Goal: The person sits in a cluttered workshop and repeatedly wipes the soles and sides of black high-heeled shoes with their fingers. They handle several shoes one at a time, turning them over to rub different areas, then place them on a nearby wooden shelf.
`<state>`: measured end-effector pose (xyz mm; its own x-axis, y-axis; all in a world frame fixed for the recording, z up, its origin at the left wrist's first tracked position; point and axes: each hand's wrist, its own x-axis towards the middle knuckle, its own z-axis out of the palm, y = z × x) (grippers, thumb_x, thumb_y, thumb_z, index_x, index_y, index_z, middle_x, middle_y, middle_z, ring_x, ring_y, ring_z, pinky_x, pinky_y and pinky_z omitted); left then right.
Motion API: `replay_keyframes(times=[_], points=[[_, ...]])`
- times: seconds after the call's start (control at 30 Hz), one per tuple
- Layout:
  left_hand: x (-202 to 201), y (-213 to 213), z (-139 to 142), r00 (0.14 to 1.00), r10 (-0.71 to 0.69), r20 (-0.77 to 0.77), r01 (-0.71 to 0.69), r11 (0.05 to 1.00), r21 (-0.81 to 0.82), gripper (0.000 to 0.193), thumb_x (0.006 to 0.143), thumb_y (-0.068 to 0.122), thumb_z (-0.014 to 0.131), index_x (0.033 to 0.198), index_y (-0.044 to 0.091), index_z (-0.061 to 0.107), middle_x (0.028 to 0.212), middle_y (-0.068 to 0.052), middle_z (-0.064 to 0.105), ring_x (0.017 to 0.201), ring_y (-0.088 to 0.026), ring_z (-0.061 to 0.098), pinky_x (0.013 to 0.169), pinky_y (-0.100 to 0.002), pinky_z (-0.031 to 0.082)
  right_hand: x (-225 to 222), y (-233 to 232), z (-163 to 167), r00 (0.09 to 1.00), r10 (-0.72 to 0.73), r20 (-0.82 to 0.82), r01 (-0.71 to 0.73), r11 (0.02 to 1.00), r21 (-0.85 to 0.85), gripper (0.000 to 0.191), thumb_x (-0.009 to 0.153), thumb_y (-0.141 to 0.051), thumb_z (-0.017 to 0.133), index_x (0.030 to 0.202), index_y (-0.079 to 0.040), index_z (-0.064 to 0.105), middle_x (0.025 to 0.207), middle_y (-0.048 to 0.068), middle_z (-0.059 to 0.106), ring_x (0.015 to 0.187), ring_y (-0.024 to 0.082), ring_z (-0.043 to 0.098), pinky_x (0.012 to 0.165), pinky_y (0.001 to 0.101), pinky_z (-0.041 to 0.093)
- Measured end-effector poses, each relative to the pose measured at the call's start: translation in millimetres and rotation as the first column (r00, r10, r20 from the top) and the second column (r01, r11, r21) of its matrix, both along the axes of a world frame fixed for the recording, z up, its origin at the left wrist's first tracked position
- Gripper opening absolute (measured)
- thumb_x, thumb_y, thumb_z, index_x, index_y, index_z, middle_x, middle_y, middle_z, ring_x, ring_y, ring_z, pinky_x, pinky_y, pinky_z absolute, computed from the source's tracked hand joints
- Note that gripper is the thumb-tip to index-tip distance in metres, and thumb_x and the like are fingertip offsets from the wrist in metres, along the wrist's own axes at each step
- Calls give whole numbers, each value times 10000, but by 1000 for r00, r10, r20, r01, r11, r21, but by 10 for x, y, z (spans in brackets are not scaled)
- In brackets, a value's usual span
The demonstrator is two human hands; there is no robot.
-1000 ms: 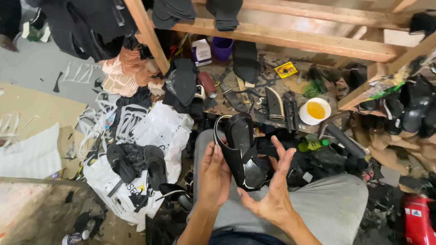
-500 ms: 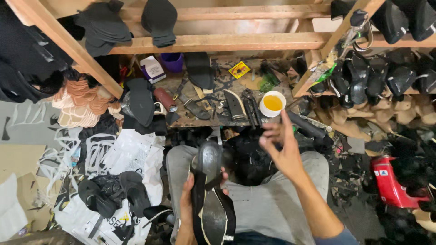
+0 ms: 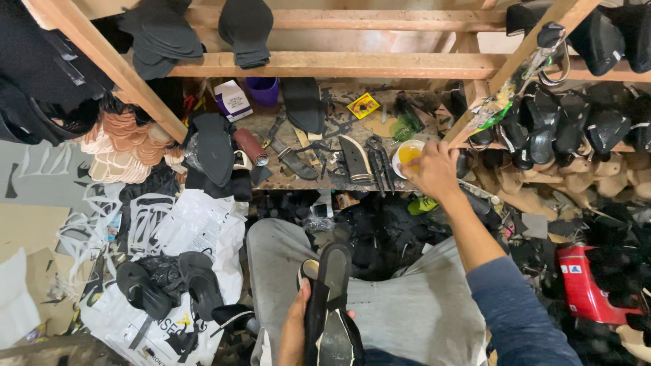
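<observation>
We sit before a low, cluttered tabletop (image 3: 339,179) under wooden shelving (image 3: 325,64) hung with black soles. A white printed bag (image 3: 183,230) lies on the floor to our left with two black sandals (image 3: 169,281) on it. Over our lap, our left hand (image 3: 295,332) has its fingers closed round a black sandal (image 3: 332,305), held on edge, sole strip upward. Our right hand (image 3: 434,169) reaches out to the small white cup (image 3: 409,156) of yellow liquid, likely glue, on the tabletop; its fingers curl at the rim, and whether they grip anything we cannot tell. To do this well, we judge, take little, and keep the sandal steady and close
</observation>
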<state>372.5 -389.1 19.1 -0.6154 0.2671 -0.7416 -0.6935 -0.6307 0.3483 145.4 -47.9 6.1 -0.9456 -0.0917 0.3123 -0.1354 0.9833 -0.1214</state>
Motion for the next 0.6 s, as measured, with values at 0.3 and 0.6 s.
replay_keyframes(times=[0.3,0.6], points=[[-389,299,725,946,34,-323,-43,999,-20,530,992,498,534,1106,-3,664,823,-183,745,649,-234,742,532,-328,607,932,-496,970,983,183,5,-127,704,-699,361,1028,-398,612,1028,-65,750,1037,104,631,988,247,591,901,413,456],[-531,667,1446,806,0,-592,-1,1000,-1,463,1085,437,492,1068,22,697,813,-135,740,615,-147,683,534,-250,542,1977,-1095,1909,898,398,-186,-403,578,-709,814,1058,-689,185,1416,-121,644,1703,248,260,1532,408,256,1270,537,200]])
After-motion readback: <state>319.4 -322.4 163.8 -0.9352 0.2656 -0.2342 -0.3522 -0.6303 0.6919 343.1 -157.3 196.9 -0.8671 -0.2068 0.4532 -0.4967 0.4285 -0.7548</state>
